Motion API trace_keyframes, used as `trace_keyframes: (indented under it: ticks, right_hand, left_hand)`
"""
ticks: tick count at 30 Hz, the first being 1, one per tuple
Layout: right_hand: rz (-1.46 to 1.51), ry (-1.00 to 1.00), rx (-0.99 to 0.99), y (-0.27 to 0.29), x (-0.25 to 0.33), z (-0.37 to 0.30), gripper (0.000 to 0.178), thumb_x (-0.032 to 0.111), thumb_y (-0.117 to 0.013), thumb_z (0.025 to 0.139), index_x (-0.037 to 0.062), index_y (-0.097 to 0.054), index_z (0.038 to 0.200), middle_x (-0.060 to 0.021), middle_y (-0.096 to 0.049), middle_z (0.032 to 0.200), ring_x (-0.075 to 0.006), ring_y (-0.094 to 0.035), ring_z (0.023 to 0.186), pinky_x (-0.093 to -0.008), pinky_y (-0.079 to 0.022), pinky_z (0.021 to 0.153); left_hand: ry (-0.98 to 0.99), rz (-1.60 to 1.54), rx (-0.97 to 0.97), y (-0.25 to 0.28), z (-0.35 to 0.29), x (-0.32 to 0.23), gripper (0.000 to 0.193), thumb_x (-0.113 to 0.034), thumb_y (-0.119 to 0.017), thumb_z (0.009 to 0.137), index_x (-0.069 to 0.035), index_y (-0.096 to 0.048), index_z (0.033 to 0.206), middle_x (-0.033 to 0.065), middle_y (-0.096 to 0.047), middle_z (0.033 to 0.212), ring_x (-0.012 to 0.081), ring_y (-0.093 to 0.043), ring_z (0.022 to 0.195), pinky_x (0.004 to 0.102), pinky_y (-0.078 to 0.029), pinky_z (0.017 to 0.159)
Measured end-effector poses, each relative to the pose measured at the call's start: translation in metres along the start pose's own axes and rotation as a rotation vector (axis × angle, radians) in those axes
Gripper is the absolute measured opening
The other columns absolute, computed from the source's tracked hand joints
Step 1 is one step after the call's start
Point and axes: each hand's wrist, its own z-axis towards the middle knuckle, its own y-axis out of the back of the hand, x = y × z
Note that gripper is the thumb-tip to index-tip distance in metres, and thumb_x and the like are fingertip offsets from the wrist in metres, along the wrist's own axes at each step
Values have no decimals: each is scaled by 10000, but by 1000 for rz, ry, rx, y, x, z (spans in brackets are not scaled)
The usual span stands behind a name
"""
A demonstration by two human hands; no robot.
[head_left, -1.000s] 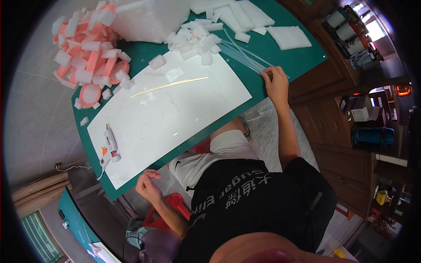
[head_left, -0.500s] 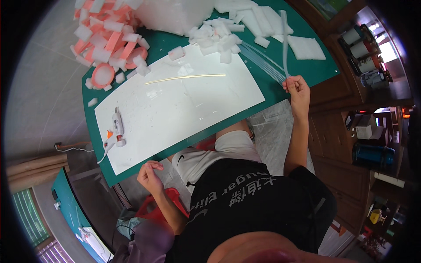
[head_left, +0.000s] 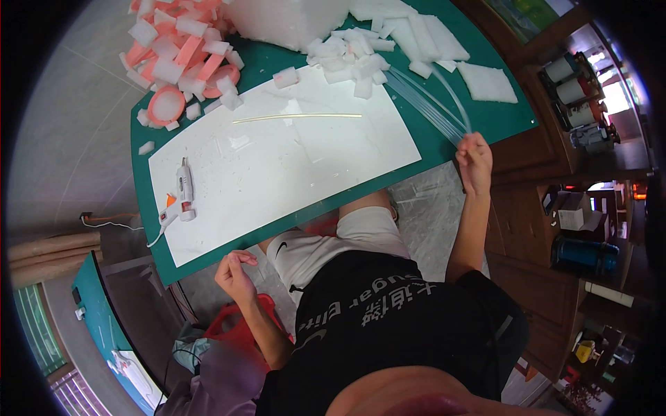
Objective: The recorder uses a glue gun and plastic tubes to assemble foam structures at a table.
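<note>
At the table's right edge, my right hand [head_left: 474, 163] is closed with its fingers pinched on the near end of a long clear glue stick [head_left: 455, 97]. The stick slants away from the fingers toward the white foam. Beside it on the table lies a bundle of similar clear glue sticks [head_left: 423, 104], their near ends close to my fingers. My left hand [head_left: 234, 275] hovers by the near left table edge, fingers curled in, with nothing visible in it. A white glue gun [head_left: 184, 186] rests on the white board [head_left: 277, 180], and a thin pale-yellow strip [head_left: 298, 117] lies across that board's far part.
Pink and white foam pieces [head_left: 177, 59] are heaped at the far left of the green table [head_left: 499, 125]. A large white foam block [head_left: 284, 24] stands at the back, with foam scraps [head_left: 347, 59] and flat foam sheets [head_left: 488, 82] to its right. A red stool [head_left: 232, 322] is at lower left.
The clear glue stick in my right hand has gone from standing up to leaning low over the table. My right hand has shifted slightly nearer to me. My left hand has hardly moved.
</note>
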Motion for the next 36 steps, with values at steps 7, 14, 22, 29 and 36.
trace_keyframes:
  ticks: [7, 14, 22, 29, 36]
  right_hand:
    - [403, 128, 107, 6, 4, 3, 218, 118, -657, 995, 5, -560, 1153, -14, -490, 869, -94, -453, 774, -175, -376, 519]
    - [633, 105, 239, 8, 9, 11, 224, 107, -609, 1027, -36, -541, 1185, -17, -456, 850, -81, -422, 727, -160, -390, 490]
    - [216, 10, -175, 4, -13, 24, 222, 100, -517, 1073, -68, -500, 1217, -53, -532, 950, -65, -452, 747, -159, -376, 491]
    - [777, 47, 8, -4, 12, 30, 204, -37, -530, 995, -51, -521, 1198, -58, -514, 942, -87, -457, 736, -149, -403, 490]
    - [324, 85, -100, -12, -17, 30, 241, 130, -604, 1040, -55, -553, 1185, -56, -578, 928, -47, -440, 664, -160, -343, 490]
  left_hand:
    - [8, -110, 18, 0, 6, -1, 376, -155, -500, 1064, 44, -600, 761, 149, -652, 720, 190, -613, 634, 306, -487, 618]
    - [38, -147, 40, -6, 11, -12, 369, -131, -520, 1061, 52, -622, 758, 132, -656, 731, 170, -616, 617, 289, -481, 595]
    - [103, -100, -17, -9, 12, -10, 375, -155, -534, 1062, 35, -650, 760, 87, -656, 716, 136, -611, 639, 280, -477, 623]
    - [92, -17, -82, -4, 21, -9, 356, -140, -536, 1055, 28, -650, 762, 80, -647, 694, 135, -605, 649, 281, -478, 639]
    - [100, -49, -57, -15, 19, -2, 371, -132, -517, 1057, 37, -617, 743, 100, -628, 671, 161, -594, 619, 293, -477, 625]
